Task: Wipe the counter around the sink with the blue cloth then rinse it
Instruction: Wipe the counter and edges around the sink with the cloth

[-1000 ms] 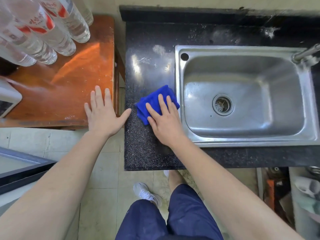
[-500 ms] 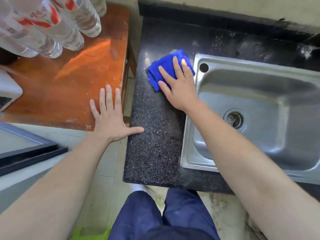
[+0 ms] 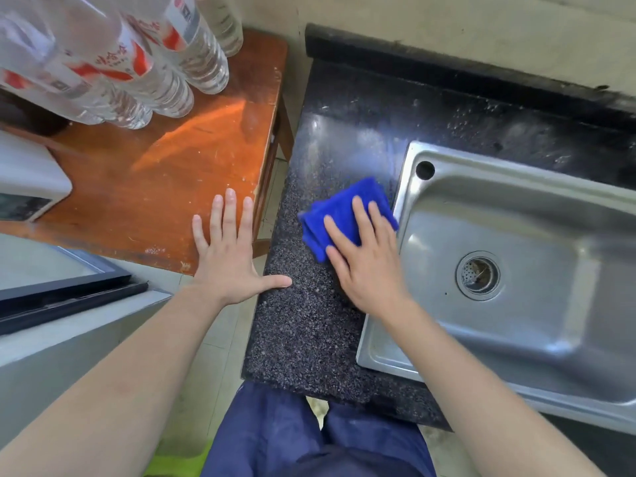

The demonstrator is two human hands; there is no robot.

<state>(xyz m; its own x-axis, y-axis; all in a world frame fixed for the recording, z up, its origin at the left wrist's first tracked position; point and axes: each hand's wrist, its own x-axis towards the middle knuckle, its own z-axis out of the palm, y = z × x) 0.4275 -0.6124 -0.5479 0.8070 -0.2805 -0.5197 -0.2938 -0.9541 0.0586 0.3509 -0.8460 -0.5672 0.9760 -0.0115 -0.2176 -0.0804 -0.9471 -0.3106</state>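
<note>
Head view, folded fuzzy blue cloth (image 3: 347, 215) (rectangular), speckled counter (image 3: 303, 332)

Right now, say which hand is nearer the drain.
Right. The right hand presses the blue cloth beside the sink rim, near the drain; the left hand lies farther off, across the wooden table and counter edge.

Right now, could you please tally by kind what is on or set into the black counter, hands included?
Blue cloth: 1
Stainless steel sink: 1
Drain strainer: 1
Hands: 2, the right hand pressing the cloth, the left hand with its thumb on the counter edge
Total: 5
</note>
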